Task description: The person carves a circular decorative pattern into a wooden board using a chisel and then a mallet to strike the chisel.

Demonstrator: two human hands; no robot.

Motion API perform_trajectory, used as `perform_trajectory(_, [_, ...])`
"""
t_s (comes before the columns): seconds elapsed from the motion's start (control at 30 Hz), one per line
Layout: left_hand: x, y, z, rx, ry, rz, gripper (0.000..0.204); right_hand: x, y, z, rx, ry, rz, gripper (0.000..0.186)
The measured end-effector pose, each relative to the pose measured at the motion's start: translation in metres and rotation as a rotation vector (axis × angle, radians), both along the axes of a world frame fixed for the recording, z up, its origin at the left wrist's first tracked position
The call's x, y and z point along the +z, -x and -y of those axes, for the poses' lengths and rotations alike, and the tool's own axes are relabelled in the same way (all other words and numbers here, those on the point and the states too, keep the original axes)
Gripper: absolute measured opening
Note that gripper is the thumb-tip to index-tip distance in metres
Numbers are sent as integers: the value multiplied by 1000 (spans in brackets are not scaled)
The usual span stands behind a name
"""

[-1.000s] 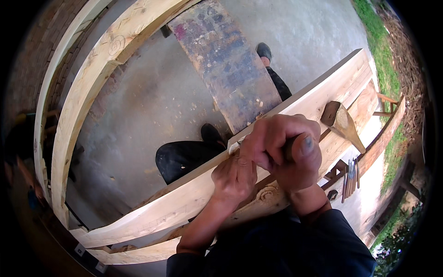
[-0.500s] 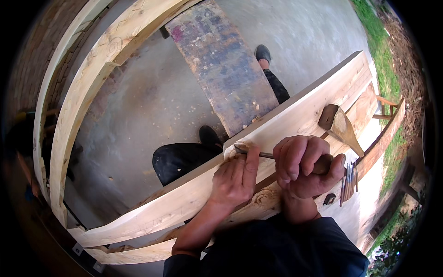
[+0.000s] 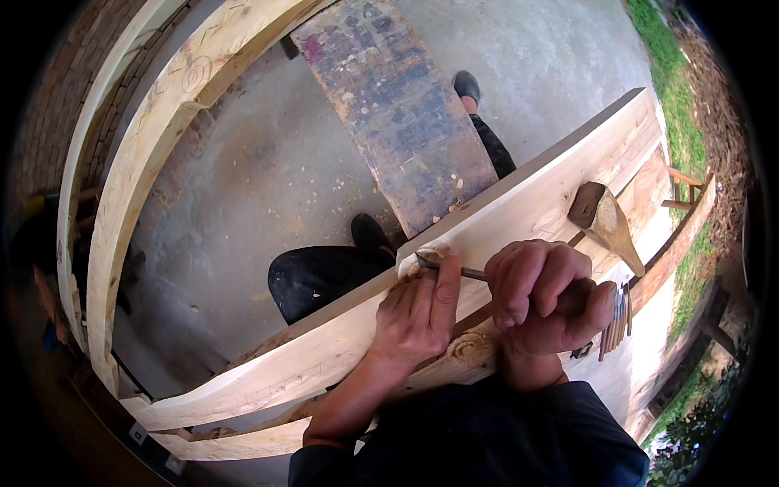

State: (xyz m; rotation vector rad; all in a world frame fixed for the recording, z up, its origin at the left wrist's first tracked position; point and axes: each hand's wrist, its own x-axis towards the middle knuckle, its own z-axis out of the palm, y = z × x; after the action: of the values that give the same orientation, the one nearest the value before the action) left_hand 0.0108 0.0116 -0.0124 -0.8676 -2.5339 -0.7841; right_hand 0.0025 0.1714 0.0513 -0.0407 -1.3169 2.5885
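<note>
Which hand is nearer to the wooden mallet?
Right. The right hand, closed around the chisel, is just lower left of the wooden mallet in view, apart from it; the left hand is farther left, near the chisel's tip.

A woodworking shop, open on one side.
We see a long beam (image 3: 511, 219), a wooden mallet (image 3: 610, 227), a row of slim tools (image 3: 617, 334), chips (image 3: 339, 186) scattered across the concrete floor (image 3: 260, 203), and grass (image 3: 675, 101) outside.

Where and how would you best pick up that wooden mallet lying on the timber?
Probably by the narrow end of the wooden mallet, coming from the person's right: it tapers that way, with its blocky head farther off.
</note>
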Motion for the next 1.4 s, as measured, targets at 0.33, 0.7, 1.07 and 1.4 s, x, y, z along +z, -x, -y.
perform_trajectory(0.33, [7,1,2,52,-60,77,40,16,15,13,56,-185,83,71])
perform_trajectory(0.7, [-35,-25,42,208,-629,344,37,13,11,121,85,-1004,-638,49])
perform_trajectory(1.07, [-34,-27,20,257,-478,176,34,2,17,121,177,-1059,-569,44])
perform_trajectory(1.4, [-29,-27,16,257,-477,196,33,2,20,121,187,-1020,-544,42])
